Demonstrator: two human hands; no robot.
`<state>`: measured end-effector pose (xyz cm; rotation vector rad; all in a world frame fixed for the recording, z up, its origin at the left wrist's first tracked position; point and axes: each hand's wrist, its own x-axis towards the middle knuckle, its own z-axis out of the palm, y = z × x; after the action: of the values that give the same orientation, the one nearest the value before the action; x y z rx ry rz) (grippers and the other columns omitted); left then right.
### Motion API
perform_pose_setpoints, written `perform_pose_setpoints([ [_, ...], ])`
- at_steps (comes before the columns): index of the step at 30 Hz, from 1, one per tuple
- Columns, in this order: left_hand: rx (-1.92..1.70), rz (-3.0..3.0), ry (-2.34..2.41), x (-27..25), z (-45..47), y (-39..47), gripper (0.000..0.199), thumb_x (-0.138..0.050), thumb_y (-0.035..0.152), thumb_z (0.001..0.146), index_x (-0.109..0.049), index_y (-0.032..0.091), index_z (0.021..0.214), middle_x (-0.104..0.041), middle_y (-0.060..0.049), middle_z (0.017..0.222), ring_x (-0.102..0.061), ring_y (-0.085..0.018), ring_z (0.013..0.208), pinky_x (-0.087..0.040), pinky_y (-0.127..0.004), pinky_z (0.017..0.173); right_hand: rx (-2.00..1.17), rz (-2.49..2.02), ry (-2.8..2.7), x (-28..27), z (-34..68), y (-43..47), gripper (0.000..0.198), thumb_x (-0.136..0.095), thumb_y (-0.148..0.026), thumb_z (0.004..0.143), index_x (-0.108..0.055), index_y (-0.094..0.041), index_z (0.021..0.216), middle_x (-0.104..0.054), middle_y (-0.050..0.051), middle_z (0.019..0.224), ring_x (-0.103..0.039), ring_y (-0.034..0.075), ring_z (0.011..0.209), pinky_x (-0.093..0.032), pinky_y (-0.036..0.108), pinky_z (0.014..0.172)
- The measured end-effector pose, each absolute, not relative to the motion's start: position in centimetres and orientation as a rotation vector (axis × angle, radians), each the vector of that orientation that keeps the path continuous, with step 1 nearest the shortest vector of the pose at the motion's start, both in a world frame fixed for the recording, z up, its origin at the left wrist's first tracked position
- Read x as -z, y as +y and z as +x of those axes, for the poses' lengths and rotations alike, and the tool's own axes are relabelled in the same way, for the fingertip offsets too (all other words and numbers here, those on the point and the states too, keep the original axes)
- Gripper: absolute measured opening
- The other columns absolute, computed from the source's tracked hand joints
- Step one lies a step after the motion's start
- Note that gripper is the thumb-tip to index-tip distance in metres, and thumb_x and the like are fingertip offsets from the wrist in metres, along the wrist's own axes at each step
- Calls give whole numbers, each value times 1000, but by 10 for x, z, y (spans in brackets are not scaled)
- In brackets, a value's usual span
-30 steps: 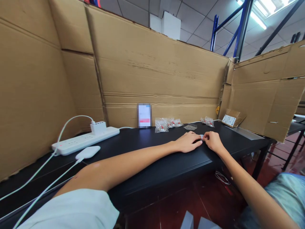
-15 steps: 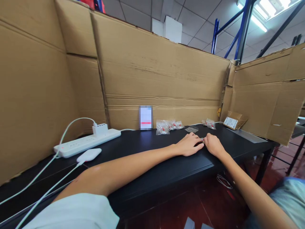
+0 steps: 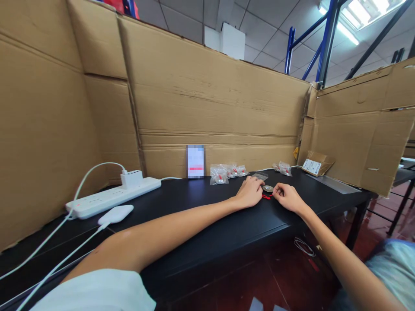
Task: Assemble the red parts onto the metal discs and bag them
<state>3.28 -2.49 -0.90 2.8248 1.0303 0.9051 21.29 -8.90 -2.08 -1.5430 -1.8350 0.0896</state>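
Note:
Between my hands on the black table (image 3: 207,224) lies a small round metallic disc (image 3: 267,188). A red cord (image 3: 266,197) lies along its near side. My left hand (image 3: 250,192) rests palm down just left of the disc, its fingers loosely bent and reaching the disc's edge; no object shows in it. My right hand (image 3: 288,198) is closed in a pinch at the right end of the red cord; its fingertips partly hide that end. Just behind the disc is a flat clear plastic bag (image 3: 260,176).
Clear bags with red-corded pieces (image 3: 219,174) sit near the back wall, and more bags (image 3: 282,168) farther right. A lit phone-like screen (image 3: 196,162) leans on the cardboard wall (image 3: 214,95). At left are a white power strip (image 3: 113,198) and a white corded pad (image 3: 116,214).
My hands were close together, mostly covering a small piece. They have moved apart, left hand leftward, and the disc and red cord now show between them.

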Motion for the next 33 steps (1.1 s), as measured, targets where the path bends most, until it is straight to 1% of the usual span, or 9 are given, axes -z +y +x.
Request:
perform_pose_setpoints([
  [5, -830, 2720, 1282, 10, 31, -15, 36, -46, 17, 82, -67, 18, 111, -64, -11, 111, -51, -28, 109, -42, -39, 93, 2, -1547, -1848, 19, 212, -90, 13, -52, -18, 71, -64, -18, 70, -65, 1, 69, -54, 13, 62, -36, 23, 61],
  [8, -790, 2738, 1313, 9, 29, -15, 36, -45, 19, 83, -66, 18, 112, -64, -11, 111, -51, -28, 109, -42, -39, 91, 61, -1563, -1752, 21, 217, -87, 15, -51, -19, 71, -66, -18, 72, -65, 2, 72, -55, 14, 64, -37, 24, 63],
  [13, -786, 2868, 1290, 6, 25, -16, 33, -43, 22, 86, -68, 16, 106, -66, -12, 106, -54, -27, 105, -42, -37, 92, -18, -1580, -1632, 24, 222, -86, 17, -50, -17, 72, -67, -18, 75, -64, 1, 68, -55, 14, 60, -38, 24, 61],
  [17, -766, 2892, 1324, 6, 23, -15, 33, -42, 27, 87, -70, 15, 101, -66, -13, 103, -56, -27, 103, -43, -37, 90, 53, -1486, -1787, 22, 214, -91, 14, -58, -25, 77, -70, -18, 78, -63, 3, 73, -54, 15, 66, -39, 25, 64],
  [20, -756, 2844, 1325, 8, 23, -14, 31, -47, 32, 85, -70, 15, 98, -65, -13, 104, -56, -28, 103, -44, -36, 88, 114, -1415, -1917, 21, 208, -94, 18, -63, -34, 79, -72, -20, 85, -60, 4, 80, -55, 16, 72, -41, 27, 69],
  [22, -771, 2813, 1269, 9, 23, -11, 27, -52, 33, 82, -68, 16, 95, -66, -12, 102, -57, -27, 101, -44, -34, 86, 127, -1372, -1997, 21, 205, -96, 17, -63, -33, 81, -73, -22, 89, -59, 5, 85, -56, 17, 79, -42, 28, 74],
  [27, -891, 2647, 1124, 9, 21, -5, 18, -52, 23, 79, -63, 17, 91, -67, -7, 86, -62, -20, 81, -44, -28, 71, 165, -1322, -2053, 18, 199, -102, 13, -57, -25, 85, -69, -21, 84, -58, 5, 87, -55, 17, 82, -42, 27, 74],
  [30, -1010, 2467, 1065, 8, 20, -1, 12, -52, 20, 79, -60, 17, 86, -67, -3, 78, -62, -17, 71, -43, -26, 66, 175, -1307, -1960, 15, 195, -106, 10, -52, -20, 84, -61, -19, 82, -58, 2, 77, -54, 14, 71, -41, 25, 67],
  [33, -1030, 2228, 1014, 9, 21, 3, 7, -53, 20, 79, -57, 17, 85, -65, 0, 66, -61, -14, 58, -42, -23, 59, 90, -1292, -1870, 14, 192, -108, 6, -52, -16, 77, -55, -19, 82, -54, -3, 64, -51, 11, 58, -39, 22, 59],
])
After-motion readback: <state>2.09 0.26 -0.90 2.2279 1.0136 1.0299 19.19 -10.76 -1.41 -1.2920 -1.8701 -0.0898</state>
